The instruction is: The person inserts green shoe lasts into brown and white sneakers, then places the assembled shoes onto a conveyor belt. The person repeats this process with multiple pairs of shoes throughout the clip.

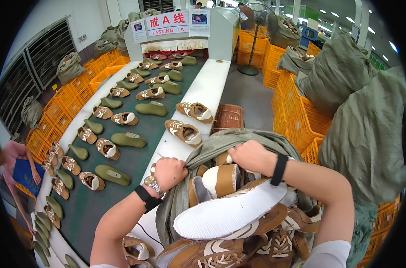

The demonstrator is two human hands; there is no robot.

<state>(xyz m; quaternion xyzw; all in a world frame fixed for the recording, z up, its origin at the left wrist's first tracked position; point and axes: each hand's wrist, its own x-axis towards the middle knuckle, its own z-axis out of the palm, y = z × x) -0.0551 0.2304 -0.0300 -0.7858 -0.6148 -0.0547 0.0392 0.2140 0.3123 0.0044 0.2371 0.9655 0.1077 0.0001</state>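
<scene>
At lower centre, the left hand [168, 173] clutches the rim of a grey-green sack [170, 219] filled with brown shoes [218, 253]; the right hand [253, 157] clenches the rim farther right. Olive lasts [129, 140] dot the green belt [86, 219] at left.

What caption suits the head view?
Left hand and right hand at the rim of a green sack of brown shoes, beside a conveyor carrying shoes and green lasts.

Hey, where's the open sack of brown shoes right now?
The open sack is low in the head view, just right of centre, beside the white edge of the green conveyor belt, with the left hand and right hand gripping its rim.
</scene>
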